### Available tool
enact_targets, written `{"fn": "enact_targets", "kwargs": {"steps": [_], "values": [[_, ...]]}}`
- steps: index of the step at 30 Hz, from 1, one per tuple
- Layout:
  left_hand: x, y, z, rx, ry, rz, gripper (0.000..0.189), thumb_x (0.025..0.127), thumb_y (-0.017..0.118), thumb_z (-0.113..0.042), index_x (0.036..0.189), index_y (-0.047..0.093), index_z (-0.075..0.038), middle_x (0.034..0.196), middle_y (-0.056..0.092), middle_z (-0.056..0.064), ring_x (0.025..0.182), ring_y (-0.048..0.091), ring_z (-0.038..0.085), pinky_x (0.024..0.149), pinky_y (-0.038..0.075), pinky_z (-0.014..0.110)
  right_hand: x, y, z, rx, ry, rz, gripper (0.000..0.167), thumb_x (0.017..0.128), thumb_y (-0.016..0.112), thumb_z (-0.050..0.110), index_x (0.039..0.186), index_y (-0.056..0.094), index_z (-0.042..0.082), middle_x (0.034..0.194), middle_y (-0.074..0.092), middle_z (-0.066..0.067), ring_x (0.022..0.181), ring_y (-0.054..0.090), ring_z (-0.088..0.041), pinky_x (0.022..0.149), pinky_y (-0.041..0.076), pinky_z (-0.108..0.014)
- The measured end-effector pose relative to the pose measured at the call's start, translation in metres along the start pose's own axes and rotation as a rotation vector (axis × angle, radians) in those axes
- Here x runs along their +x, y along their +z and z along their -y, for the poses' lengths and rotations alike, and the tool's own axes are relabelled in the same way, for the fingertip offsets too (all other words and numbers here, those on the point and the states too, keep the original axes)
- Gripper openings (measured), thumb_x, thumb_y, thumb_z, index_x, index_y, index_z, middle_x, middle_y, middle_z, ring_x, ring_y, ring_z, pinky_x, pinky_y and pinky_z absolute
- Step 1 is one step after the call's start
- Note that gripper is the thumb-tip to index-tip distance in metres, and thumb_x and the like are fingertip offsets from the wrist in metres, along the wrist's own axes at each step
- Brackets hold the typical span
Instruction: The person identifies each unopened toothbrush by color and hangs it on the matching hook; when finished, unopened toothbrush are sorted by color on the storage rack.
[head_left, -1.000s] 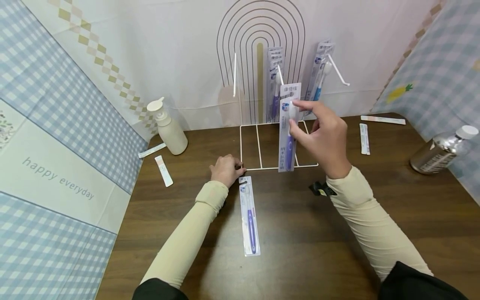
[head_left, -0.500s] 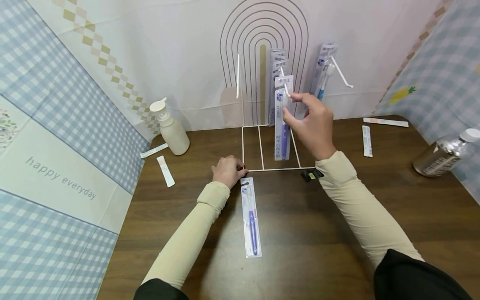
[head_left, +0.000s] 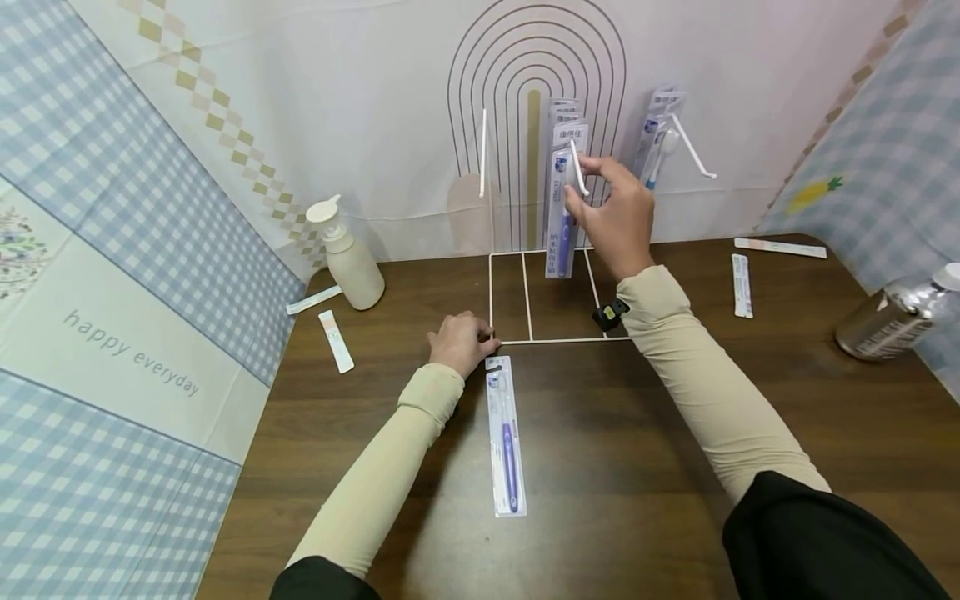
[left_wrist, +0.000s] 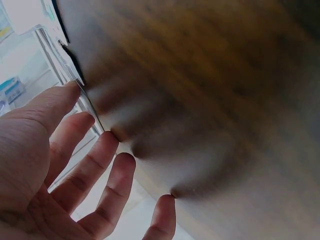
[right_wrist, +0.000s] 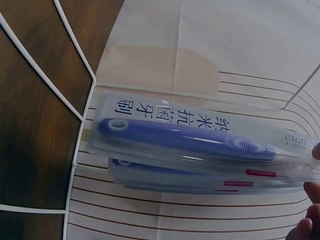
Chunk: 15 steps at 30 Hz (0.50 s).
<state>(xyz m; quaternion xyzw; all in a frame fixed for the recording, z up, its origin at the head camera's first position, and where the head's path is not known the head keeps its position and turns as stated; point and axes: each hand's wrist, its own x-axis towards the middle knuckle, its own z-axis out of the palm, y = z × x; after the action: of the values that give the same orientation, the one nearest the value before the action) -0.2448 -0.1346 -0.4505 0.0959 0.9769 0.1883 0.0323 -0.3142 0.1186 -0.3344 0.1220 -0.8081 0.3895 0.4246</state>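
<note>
My right hand (head_left: 618, 212) pinches the edge of a packaged purple toothbrush (head_left: 560, 250) between thumb and fingers. That pack hangs upright on the rack's middle hook (head_left: 578, 171), in front of other packs on the same hook. In the right wrist view its purple handle (right_wrist: 185, 140) shows through clear plastic, and only fingertips (right_wrist: 302, 230) appear at the edge. My left hand (head_left: 457, 342) rests at the front left corner of the white wire rack (head_left: 528, 300). Its fingers (left_wrist: 117, 175) are spread, tips on the table. Another packaged purple toothbrush (head_left: 507, 467) lies flat near it.
Blue toothbrush packs (head_left: 660, 137) hang on the right hook; the left hook (head_left: 483, 154) is bare. A pump bottle (head_left: 352, 267) stands left, a silver bottle (head_left: 888, 321) right. Small paper sachets (head_left: 336, 342) lie on both sides. Cloth covers the back and sides.
My right hand has moved the toothbrush pack back and left, onto the middle hook and along it toward the other packs. My left hand stays at the rack's corner.
</note>
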Motion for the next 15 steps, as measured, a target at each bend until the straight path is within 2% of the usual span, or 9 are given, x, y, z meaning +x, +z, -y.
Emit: {"fn": "enact_targets", "kwargs": {"steps": [1,2,6,7,9,12,14,15], "values": [[0.000,0.000,0.000,0.000,0.001,-0.001,0.015,0.096,0.080,-0.036,0.094,0.080,-0.021,0.113,0.071,-0.002,0.120,0.062,0.033,0.100,0.043,0.070,0.000,-0.002,0.000,-0.007,0.011,0.006,0.036,0.090,0.083,0.012,0.124,0.075,0.005,0.119,0.077,-0.008,0.099,0.074,-0.026,0.087,0.055,-0.034],[0.000,0.000,-0.001,0.001,0.002,-0.001,0.015,0.096,0.080,-0.036,0.094,0.080,-0.021,0.113,0.071,-0.002,0.120,0.062,0.033,0.100,0.043,0.070,-0.001,-0.003,0.001,-0.010,0.021,0.010,0.038,0.090,0.083,0.013,0.126,0.074,0.007,0.119,0.077,-0.008,0.098,0.074,-0.025,0.081,0.053,-0.031],[0.001,-0.001,-0.001,0.002,0.010,-0.001,0.015,0.096,0.080,-0.036,0.099,0.082,-0.022,0.115,0.072,-0.002,0.121,0.062,0.033,0.100,0.043,0.070,-0.011,-0.012,0.004,0.002,0.054,0.001,0.044,0.088,0.083,0.013,0.131,0.071,0.011,0.118,0.078,-0.006,0.070,0.060,-0.024,0.061,0.033,-0.026],[0.001,-0.001,-0.001,0.003,0.010,-0.001,0.015,0.096,0.080,-0.036,0.100,0.082,-0.022,0.115,0.072,-0.002,0.121,0.062,0.033,0.100,0.043,0.070,-0.015,-0.014,0.006,0.012,0.058,-0.001,0.044,0.088,0.083,0.012,0.130,0.071,0.010,0.116,0.078,-0.006,0.066,0.055,-0.024,0.060,0.032,-0.027],[0.001,-0.001,0.000,0.005,0.010,0.000,0.016,0.096,0.080,-0.036,0.103,0.083,-0.022,0.115,0.072,-0.001,0.121,0.062,0.033,0.100,0.043,0.070,-0.027,-0.017,0.010,0.040,0.051,0.025,0.039,0.087,0.084,0.010,0.124,0.073,0.006,0.113,0.078,-0.009,0.072,0.058,-0.024,0.068,0.041,-0.026],[0.000,-0.001,-0.001,0.012,0.004,0.002,0.016,0.096,0.080,-0.036,0.103,0.083,-0.022,0.115,0.072,-0.001,0.121,0.062,0.033,0.100,0.043,0.069,-0.052,-0.020,0.019,0.048,0.044,0.160,0.030,0.086,0.085,0.009,0.114,0.075,0.004,0.106,0.077,-0.011,0.085,0.067,-0.026,0.080,0.051,-0.035],[0.000,0.000,-0.001,0.011,0.003,0.004,0.016,0.096,0.080,-0.036,0.103,0.083,-0.022,0.116,0.072,-0.001,0.121,0.062,0.033,0.100,0.044,0.069,-0.070,-0.021,0.026,0.027,0.040,0.302,0.025,0.088,0.086,0.013,0.110,0.076,0.005,0.102,0.076,-0.010,0.092,0.070,-0.027,0.085,0.053,-0.041],[0.001,0.000,-0.001,0.010,0.004,0.004,0.016,0.096,0.080,-0.036,0.103,0.083,-0.022,0.115,0.072,-0.001,0.121,0.062,0.034,0.100,0.044,0.069,-0.080,-0.021,0.029,0.011,0.042,0.382,0.024,0.088,0.085,0.015,0.110,0.077,0.007,0.099,0.076,-0.009,0.089,0.070,-0.026,0.083,0.054,-0.042]]}}
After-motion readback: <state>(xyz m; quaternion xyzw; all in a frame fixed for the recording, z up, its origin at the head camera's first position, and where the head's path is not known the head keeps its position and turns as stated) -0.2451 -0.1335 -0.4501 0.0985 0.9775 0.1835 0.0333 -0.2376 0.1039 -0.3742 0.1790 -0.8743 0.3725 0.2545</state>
